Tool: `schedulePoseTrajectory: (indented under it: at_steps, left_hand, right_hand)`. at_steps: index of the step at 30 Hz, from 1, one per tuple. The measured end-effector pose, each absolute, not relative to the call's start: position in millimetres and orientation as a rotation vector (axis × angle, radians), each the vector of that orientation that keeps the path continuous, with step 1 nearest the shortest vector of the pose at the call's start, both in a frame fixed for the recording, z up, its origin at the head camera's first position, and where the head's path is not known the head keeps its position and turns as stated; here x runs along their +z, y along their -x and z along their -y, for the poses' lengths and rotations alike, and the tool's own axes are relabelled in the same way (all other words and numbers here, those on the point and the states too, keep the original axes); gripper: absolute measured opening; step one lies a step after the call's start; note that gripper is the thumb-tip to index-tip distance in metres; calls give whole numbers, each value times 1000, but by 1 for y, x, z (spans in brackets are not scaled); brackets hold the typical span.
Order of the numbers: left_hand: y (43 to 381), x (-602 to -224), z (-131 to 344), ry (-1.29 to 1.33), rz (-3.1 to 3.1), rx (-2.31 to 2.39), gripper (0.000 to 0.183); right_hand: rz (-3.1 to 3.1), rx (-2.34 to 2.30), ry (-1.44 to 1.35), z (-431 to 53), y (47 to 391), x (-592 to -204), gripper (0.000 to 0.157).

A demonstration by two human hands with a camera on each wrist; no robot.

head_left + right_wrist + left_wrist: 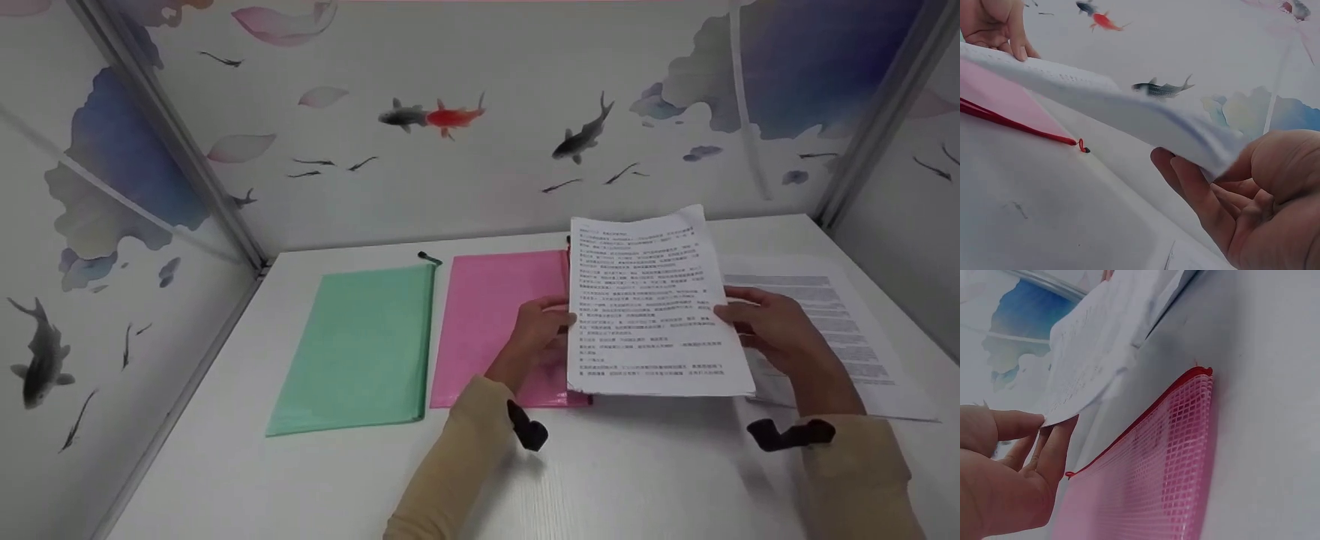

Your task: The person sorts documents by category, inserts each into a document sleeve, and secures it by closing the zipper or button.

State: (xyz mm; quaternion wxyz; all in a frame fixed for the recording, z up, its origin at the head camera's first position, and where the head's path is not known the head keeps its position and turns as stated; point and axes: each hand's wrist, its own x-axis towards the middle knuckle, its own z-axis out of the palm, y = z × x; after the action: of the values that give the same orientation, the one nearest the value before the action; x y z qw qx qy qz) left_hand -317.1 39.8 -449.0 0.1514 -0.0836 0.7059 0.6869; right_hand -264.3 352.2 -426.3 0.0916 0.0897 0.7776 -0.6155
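Note:
A printed sheaf of paper (pixel 646 315) is held up off the table, its text side toward the head camera. My left hand (pixel 541 324) pinches its left edge, thumb on top and fingers beneath, as the left wrist view shows. The opposite edge is pinched by my right hand (pixel 765 319); in the right wrist view the paper (pixel 1129 115) sags between both hands. Under and left of the paper lies a pink mesh zipper pouch (pixel 495 330) with a red zipper (pixel 1140 419), partly covered in the head view. How many sheets are held cannot be told.
A green zipper pouch (pixel 352 349) lies flat left of the pink one. More printed sheets (pixel 847 337) rest on the white table (pixel 637 465) at the right, partly behind my right hand. Decorated panels (pixel 495 172) stand along the back and sides.

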Motion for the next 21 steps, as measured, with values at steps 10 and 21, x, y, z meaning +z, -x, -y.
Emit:
schedulePoseTrajectory:
  at_steps: [10, 21]
  left_hand:
    - [318, -450, -39, 287, -2117, 1977, 29]
    - [314, -447, -43, 100, -2336, 1870, 37]
  right_hand:
    - [-2094, -2115, -270, -368, 258, -422, 72]
    - [-2117, -2101, -302, -387, 252, -422, 66]
